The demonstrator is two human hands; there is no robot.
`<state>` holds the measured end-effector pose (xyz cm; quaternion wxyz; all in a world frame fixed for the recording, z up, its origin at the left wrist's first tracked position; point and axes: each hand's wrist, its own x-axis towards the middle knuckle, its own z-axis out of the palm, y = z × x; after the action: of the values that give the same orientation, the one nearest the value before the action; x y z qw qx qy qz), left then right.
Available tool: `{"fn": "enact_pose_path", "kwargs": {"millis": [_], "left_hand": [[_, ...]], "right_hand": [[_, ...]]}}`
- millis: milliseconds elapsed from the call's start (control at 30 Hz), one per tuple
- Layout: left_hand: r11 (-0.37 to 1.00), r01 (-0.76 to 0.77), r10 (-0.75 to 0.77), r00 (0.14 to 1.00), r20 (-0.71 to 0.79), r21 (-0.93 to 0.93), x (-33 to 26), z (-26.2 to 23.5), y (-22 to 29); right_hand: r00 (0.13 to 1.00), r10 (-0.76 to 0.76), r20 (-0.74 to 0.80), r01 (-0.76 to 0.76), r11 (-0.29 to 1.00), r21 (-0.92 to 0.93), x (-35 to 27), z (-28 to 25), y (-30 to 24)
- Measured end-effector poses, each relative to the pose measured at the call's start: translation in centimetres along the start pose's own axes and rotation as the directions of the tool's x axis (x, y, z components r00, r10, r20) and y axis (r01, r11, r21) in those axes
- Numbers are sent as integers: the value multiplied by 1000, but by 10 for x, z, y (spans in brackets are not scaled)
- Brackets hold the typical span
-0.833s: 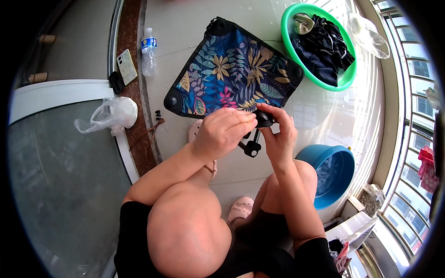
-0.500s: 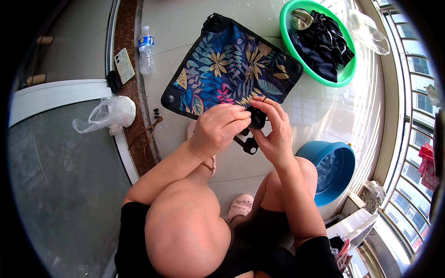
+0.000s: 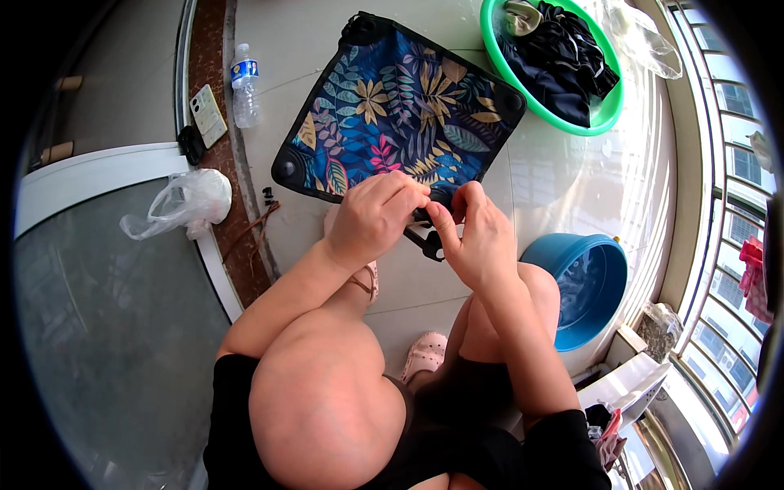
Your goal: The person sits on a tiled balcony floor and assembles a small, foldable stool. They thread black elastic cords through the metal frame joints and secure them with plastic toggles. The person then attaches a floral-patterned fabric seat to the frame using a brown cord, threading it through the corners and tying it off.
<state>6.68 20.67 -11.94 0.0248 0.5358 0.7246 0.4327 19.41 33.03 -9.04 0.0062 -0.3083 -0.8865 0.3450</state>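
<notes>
We had brought our bent-fingered right hand point(image 3: 482, 242) closer to our pinching left hand point(image 3: 376, 219) at the near black corner piece point(image 3: 442, 197) of the floral-print fabric panel point(image 3: 400, 106) before us, apparently for finer work, though we couldn't tell what either gripped.

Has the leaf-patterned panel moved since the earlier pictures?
No, not visibly: the leaf-patterned panel keeps its place against the brown threshold to its left; the whole view has shifted.
</notes>
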Motion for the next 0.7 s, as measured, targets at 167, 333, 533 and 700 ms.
{"fn": "enact_pose_path", "kwargs": {"millis": [167,333,533,700], "left_hand": [[1000,-2,2,999,32,-5,-1,8,-2],[1000,18,-17,992,128,-3,-6,10,-1],[992,-109,123,953,277,-66,2,7,-6],[996,-76,88,931,353,-50,19,6,-3]], "right_hand": [[979,66,195,-56,997,-58,-1,-1,6],[986,-17,166,12,999,31,0,16,23],[984,-123,129,136,986,-97,6,6,29],[982,-177,69,180,983,-33,10,7,25]]}}
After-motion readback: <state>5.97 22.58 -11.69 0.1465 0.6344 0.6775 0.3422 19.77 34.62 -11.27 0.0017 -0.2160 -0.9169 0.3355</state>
